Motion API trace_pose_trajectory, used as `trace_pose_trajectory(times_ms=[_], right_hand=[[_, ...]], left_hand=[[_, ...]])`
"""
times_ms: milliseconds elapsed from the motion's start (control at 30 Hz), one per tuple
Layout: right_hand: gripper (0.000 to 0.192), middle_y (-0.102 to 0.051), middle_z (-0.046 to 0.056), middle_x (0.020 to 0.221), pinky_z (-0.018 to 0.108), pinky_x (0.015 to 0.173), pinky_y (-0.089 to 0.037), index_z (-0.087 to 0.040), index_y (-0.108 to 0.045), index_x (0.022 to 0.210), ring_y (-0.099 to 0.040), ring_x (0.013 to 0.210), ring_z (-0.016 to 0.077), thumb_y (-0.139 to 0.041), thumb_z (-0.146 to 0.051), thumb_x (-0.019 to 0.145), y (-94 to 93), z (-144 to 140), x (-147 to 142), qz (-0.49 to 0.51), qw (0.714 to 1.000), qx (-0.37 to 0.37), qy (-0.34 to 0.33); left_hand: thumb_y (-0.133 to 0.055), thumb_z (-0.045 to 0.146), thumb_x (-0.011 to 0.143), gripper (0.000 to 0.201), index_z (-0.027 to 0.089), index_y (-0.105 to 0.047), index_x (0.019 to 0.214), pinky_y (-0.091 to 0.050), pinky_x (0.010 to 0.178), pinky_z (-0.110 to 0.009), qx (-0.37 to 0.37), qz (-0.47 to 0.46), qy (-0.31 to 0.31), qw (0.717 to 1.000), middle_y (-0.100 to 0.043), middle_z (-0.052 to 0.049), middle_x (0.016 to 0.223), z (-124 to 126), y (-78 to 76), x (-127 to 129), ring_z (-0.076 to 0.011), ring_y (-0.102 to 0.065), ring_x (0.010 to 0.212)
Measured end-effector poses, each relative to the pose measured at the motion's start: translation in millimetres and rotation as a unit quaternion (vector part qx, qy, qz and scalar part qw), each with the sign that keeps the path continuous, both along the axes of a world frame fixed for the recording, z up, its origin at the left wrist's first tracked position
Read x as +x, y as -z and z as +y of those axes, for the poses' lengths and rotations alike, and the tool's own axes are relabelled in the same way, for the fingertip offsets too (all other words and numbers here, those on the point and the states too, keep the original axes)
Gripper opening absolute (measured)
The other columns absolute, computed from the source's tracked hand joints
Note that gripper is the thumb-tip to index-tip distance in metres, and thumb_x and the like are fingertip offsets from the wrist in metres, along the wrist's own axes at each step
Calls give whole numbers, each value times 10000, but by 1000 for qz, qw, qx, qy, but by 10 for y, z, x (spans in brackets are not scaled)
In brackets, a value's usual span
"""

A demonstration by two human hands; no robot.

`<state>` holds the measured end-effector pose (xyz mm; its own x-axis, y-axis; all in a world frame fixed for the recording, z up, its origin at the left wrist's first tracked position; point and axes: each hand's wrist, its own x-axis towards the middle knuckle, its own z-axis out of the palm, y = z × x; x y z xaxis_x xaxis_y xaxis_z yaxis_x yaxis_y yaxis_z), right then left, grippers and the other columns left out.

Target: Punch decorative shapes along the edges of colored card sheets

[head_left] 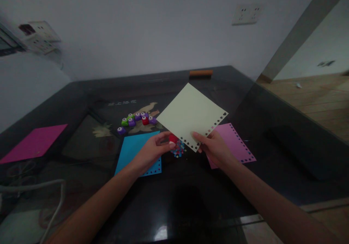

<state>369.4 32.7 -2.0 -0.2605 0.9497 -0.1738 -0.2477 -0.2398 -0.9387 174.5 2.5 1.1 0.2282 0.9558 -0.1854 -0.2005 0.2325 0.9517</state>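
Observation:
My right hand [214,147] pinches a pale cream sheet of paper [191,107] near its bottom corner, thumb on top. Star, heart and other small shapes are punched along the sheet's lower right edge, and a few along its lower left edge. My left hand [156,147] is closed round a small red craft punch [173,139] at the lower left edge; whether the paper sits in its slot I cannot tell. Beneath the punch lies a small heap of coloured paper cutouts [178,150]. A blue sheet [133,147] lies under my left hand, a pink sheet [231,142] by my right.
Several purple, green and red craft punches [136,119] stand beyond the blue sheet. A magenta sheet [35,142] lies far left, near a white cable [61,189]. An orange-brown bar [201,73] is at the back edge of the black table [174,215], against the wall.

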Motion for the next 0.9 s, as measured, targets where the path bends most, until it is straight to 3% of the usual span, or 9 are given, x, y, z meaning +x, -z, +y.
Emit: trace_pose_trajectory(times_ms=[67,333,533,900], right_hand=[[251,-648,39,767,215,396,-351,-158,-647,768,-520,555,108,-741,-351,636,14,7,7,-4,1000,7,14],[239,-618,14,631,245,414,-352,-172,-608,610,-476,472,104,-719,-375,669,34,18,36,-89,991,62,77],[281,-595,-1,549,246,437,-371,-168,-599,589,-489,451,110,-699,-410,692,40,-3,50,-151,980,96,86],[260,-613,-1,563,239,430,-392,-165,-613,624,-498,451,107,-692,-405,684,4,-18,49,-178,974,109,88]], left_hand=[[-745,195,673,376,206,-656,1038,-452,917,-379,-5,2,2,1000,-692,-66,1047,4,10,-8,-214,-649,939],[-747,217,677,307,224,-675,976,-488,844,-385,1,36,5,999,-709,-55,994,4,54,-12,-205,-664,855],[-756,244,674,278,195,-679,937,-484,748,-317,-13,39,-12,999,-708,-44,912,-17,25,21,-173,-639,772],[-760,223,693,278,181,-679,955,-449,756,-258,-30,-23,-13,999,-690,-45,975,-43,13,33,-141,-609,831]])
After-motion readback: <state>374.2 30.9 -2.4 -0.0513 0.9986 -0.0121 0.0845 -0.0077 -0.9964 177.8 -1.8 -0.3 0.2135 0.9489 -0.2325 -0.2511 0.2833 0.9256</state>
